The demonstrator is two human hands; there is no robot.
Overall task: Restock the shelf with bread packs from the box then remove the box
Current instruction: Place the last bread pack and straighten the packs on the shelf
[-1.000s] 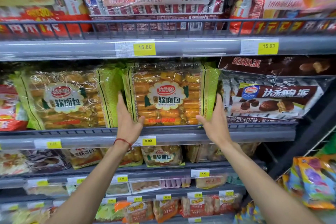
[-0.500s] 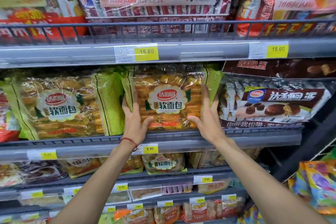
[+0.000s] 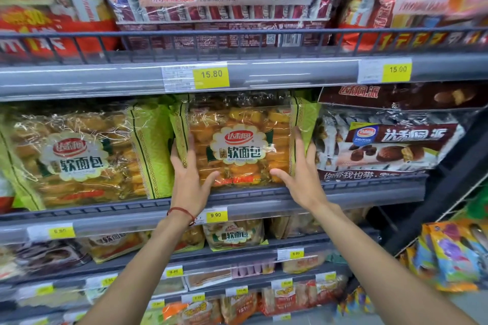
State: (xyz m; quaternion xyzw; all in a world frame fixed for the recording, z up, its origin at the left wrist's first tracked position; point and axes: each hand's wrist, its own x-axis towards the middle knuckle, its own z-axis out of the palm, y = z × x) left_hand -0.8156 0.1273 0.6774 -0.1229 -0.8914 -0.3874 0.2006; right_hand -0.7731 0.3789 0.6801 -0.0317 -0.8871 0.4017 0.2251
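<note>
Bread pack (image 3: 241, 145) upright on shelf (image 3: 369, 192); second bread pack (image 3: 79, 155) left, pie pack (image 3: 390, 148) right; left hand (image 3: 188, 179), right hand (image 3: 301, 177) at its sides.

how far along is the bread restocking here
Done: the left bread pack stands on the shelf. In hand: the left hand and right hand press on the middle bread pack, upright beside it. Left: the box is not in view, so remaining packs and its removal can't be judged.

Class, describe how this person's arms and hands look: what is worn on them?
The left hand and right hand wear no gloves, and no rings or watch show. No sleeves reach into view on either arm. A thin red string bracelet circles the left wrist.
</note>
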